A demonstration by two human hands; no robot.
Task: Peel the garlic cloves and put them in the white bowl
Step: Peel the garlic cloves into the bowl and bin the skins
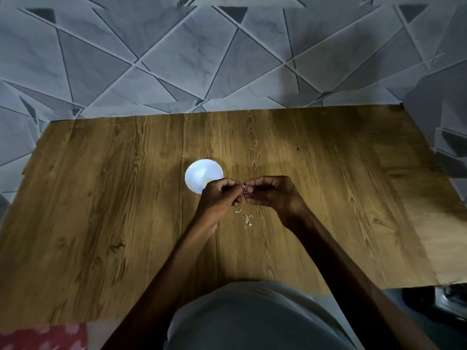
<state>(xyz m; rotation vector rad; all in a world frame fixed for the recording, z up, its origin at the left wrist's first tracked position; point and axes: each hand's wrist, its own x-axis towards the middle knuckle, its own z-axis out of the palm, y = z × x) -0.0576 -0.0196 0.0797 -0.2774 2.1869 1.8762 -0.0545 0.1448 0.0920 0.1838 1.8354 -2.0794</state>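
left hand [222, 195] + right hand [271, 193]: curled fingers [254, 184] pinch what looks like a garlic clove [244, 192] | risk: clove slips, drops among peel scraps [247, 219], misses white bowl [195, 171]

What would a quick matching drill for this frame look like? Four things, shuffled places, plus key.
Things:
1. bowl
2. peel bits
3. clove
4. red cloth

Places:
a. pinched between the fingertips of the left hand and the right hand
b. bottom-left corner of the view, past the table edge
c. on the table, partly hidden behind the left hand
d. scattered on the table just nearer the person than the hands

Pairs: 1-c, 2-d, 3-a, 4-b
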